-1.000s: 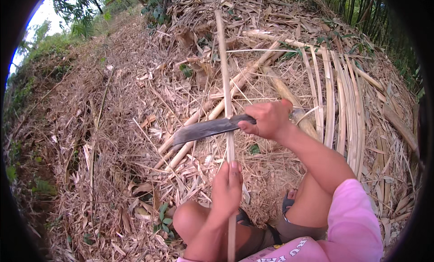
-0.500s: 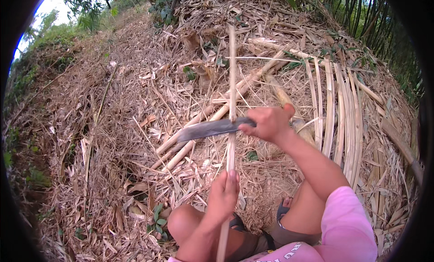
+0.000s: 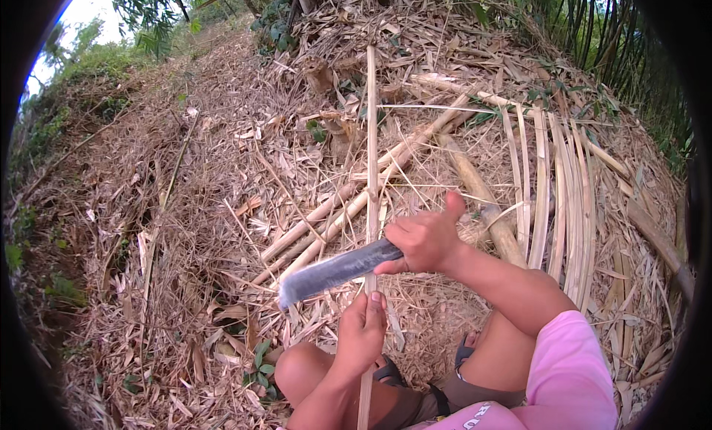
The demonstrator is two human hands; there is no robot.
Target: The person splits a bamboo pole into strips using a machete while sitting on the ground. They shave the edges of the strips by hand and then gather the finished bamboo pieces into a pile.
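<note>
My left hand (image 3: pixel 362 332) is closed round a long pale bamboo strip (image 3: pixel 372 140), which points straight away from me and runs back past my lap. In my right hand (image 3: pixel 426 241) is a machete, gripped by its handle, which the fingers hide. The wide dark machete blade (image 3: pixel 337 273) reaches left across the strip, just beyond my left hand, its tip slightly blurred. Whether the blade touches the strip I cannot tell. Beyond the blade, the strip passes over bamboo poles (image 3: pixel 326 226) lying slantwise on the ground.
Several split bamboo strips (image 3: pixel 558 185) lie side by side at the right, their far ends across a pole. A thicker bamboo piece (image 3: pixel 478 181) rests beyond my right hand. Cut stumps (image 3: pixel 341 137) stand ahead, and dry leaf litter (image 3: pixel 200 230) covers the slope.
My right hand has drawn the machete nearer along the strip, toward my left hand, and the blade tip dips lower. The strip's far end has shifted slightly left.
</note>
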